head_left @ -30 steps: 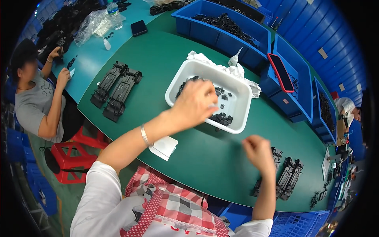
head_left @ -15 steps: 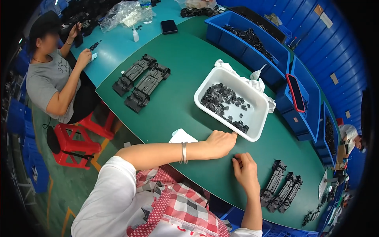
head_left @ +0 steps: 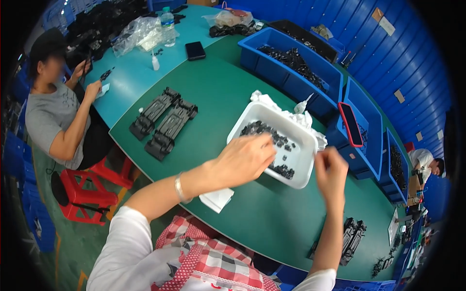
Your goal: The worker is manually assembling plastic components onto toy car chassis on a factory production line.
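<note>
My left hand hovers over the near left side of a white plastic tub, its fingers drawn together in a pinch. Small black plastic pieces lie loose in that tub, partly covered by the hand. Just past the tub's right end, my right hand is raised with curled fingers and thumb pressed close. Motion blurs both hands, and whatever sits between the fingertips cannot be made out. Below my right hand, long black moulded plastic parts rest on the green table, partly behind my forearm.
Two more long black parts lie at the left. A folded white cloth is under my left forearm. Blue bins line the far side, with a red-framed phone leaning there. A co-worker sits at left.
Both hands have risen from the table by the tub's near edge. The left moved left over the tub, the right up beside its right end. The view has shifted slightly.
</note>
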{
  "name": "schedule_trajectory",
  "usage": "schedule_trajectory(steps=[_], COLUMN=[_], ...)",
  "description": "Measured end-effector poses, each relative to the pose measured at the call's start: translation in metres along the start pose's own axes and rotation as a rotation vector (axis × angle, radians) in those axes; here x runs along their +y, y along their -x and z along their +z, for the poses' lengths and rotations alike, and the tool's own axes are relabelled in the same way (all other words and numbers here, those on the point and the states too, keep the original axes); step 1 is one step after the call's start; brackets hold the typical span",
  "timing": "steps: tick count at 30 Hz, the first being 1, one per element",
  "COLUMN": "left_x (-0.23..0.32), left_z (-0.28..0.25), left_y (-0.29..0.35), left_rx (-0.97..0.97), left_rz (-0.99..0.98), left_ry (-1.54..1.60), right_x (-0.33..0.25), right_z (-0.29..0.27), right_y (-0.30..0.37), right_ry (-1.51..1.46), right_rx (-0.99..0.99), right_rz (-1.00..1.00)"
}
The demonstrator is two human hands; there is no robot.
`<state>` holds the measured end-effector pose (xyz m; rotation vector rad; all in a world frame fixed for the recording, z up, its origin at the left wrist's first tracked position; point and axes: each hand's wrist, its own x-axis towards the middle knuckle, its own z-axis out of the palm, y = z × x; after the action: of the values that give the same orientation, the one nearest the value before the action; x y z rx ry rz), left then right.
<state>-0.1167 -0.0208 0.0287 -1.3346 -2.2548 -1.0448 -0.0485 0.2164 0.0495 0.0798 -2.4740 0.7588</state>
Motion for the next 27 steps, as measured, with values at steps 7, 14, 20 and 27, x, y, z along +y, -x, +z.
schedule_trajectory(steps=[7,14,20,27], left_x=[0.007,-0.019,-0.041,-0.042], left_z=[-0.041,-0.061,-0.057,-0.054], left_y=[0.03,0.041,0.036,0.042], left_rx=[-0.085,-0.176,-0.175,-0.153], left_rz=[0.039,-0.016,-0.043,-0.036], left_ry=[0.173,0.368,0.394,0.416], right_x=[0.11,0.132,0.175,0.18], right_z=[0.064,0.154,0.177,0.112], right_y=[-0.236,-0.322,-0.335,-0.333], right_ry=[0.31,0.407,0.462,-0.13], right_rx=[0.065,-0.526,-0.685,-0.1], right_rz=[-0.07,0.134,0.011,0.219])
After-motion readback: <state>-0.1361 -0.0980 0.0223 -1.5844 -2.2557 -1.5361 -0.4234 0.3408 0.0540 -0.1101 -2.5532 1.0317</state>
